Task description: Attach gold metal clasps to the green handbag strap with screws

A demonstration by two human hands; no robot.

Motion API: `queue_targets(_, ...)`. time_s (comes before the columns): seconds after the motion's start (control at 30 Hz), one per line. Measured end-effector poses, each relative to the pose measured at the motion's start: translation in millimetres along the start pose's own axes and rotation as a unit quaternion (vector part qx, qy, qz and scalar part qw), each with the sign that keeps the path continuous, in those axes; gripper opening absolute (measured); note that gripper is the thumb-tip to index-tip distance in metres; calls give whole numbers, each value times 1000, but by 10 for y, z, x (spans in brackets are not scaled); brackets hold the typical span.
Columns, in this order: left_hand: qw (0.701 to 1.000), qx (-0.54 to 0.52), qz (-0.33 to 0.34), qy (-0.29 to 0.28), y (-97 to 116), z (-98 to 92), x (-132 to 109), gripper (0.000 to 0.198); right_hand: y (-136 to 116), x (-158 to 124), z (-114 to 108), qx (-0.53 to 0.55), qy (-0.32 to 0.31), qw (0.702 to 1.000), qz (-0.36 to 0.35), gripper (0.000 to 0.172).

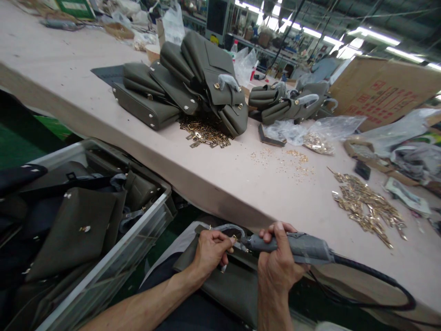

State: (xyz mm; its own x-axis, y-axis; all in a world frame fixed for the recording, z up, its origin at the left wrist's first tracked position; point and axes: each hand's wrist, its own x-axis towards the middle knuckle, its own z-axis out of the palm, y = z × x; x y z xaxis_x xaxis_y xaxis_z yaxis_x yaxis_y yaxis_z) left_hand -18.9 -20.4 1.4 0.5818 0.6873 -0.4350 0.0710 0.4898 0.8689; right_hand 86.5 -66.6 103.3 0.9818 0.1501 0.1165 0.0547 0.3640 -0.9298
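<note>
The work looks to be midway on one bag, with the fastening of its metalwork unfinished. That olive bag (230, 287) lies across the person's lap, directly beneath both hands. The left hand (212, 250) is closed in a pinch and seems to have hold of a small gold fitting (234, 237) by the plastic-wrapped handle (228, 227). The right hand (279, 257) is wrapped firmly around a grey power driver (298, 248), its nose pointing at that fitting — whether the tip is seated there I cannot tell.

Left of the hands, a crate (151, 230) is heaped with bags (77, 234), some showing metal fittings; these may be finished, though that is a guess. Ahead of the hands, on the counter (220, 179), more bags (220, 64) are piled over a heap of metal pieces (205, 133). Ahead and to the right lie scattered tiny gold parts (299, 156) and a larger pile of gold pieces (368, 202) — so plenty of hardware appears to be left.
</note>
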Motion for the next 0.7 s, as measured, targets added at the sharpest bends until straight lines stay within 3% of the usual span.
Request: queue_targets(0.7,1000,1,-5,4,-15,6,6,41,-17,-45,49,4,-25,1000,-14,9)
